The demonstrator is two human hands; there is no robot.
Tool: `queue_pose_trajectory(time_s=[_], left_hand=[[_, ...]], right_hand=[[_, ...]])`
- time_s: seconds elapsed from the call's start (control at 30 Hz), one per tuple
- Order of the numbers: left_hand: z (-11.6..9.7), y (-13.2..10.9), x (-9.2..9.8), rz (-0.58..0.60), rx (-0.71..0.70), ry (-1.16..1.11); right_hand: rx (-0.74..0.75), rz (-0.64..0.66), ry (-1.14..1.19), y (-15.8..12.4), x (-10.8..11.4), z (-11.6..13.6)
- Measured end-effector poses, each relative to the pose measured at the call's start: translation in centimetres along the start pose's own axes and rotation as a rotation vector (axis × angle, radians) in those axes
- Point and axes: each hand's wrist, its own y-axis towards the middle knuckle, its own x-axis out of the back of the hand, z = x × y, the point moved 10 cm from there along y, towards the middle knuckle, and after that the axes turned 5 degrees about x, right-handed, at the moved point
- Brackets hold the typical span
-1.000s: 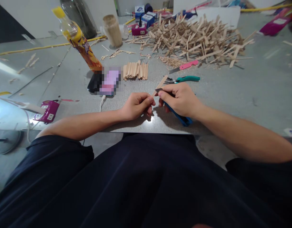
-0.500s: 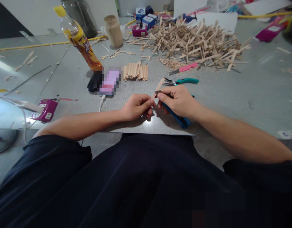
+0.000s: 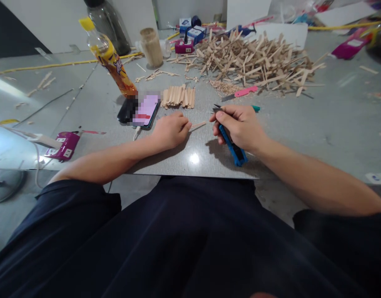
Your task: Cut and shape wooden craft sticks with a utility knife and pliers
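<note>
My left hand (image 3: 172, 130) pinches one end of a thin wooden stick (image 3: 199, 125), which points right, just over the grey table. Closed around a blue utility knife (image 3: 230, 145) is my right hand (image 3: 240, 126), with the dark blade showing past the fingertips. A gap separates the knife from the stick. Behind my right hand lie green-handled pliers (image 3: 256, 108), mostly hidden by it. A row of flat wooden sticks (image 3: 178, 96) lies beyond my left hand, next to a phone (image 3: 147, 110).
A large heap of wooden sticks (image 3: 255, 60) covers the back right, with a pink-handled knife (image 3: 246, 91) in front. A drink bottle (image 3: 112, 66) and a jar (image 3: 151, 47) stand at the back left. A purple power socket (image 3: 64, 145) lies left.
My hands have moved apart, and the knife blade is now away from the stick. The stick, earlier pointing up and away, now lies nearly level. The view has shifted slightly.
</note>
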Motion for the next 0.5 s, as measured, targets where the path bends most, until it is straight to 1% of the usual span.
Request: queue_pose_trajectory(time_s=[0.1, 0.17, 0.23, 0.3, 0.37, 0.43, 0.5], left_hand=[[0.5, 0.4, -0.2, 0.042, 0.012, 0.108], [0.8, 0.8, 0.4, 0.050, 0.032, 0.159], [1.6, 1.6, 1.8, 0.022, 0.079, 0.216], [3.0, 2.8, 3.7, -0.026, 0.166, 0.283], [3.9, 4.0, 4.9, -0.069, 0.180, 0.339], [3.9, 5.2, 4.7, -0.028, 0.118, 0.364], [4.0, 5.9, 3.8, 0.038, 0.101, 0.373]], right_hand=[[-0.009, 0.014, 0.017, 0.2, -0.2, -0.5], [-0.004, 0.019, 0.026, 0.2, -0.3, -0.7], [0.005, 0.014, 0.039, 0.3, -0.5, -0.9], [0.004, 0.013, 0.047, 0.3, -0.8, -1.0], [-0.012, 0.021, 0.044, 0.2, -1.2, -1.2], [-0.037, 0.035, 0.036, 0.1, -1.6, -1.4], [-0.056, 0.048, 0.032, 0.0, -2.0, -1.5]])
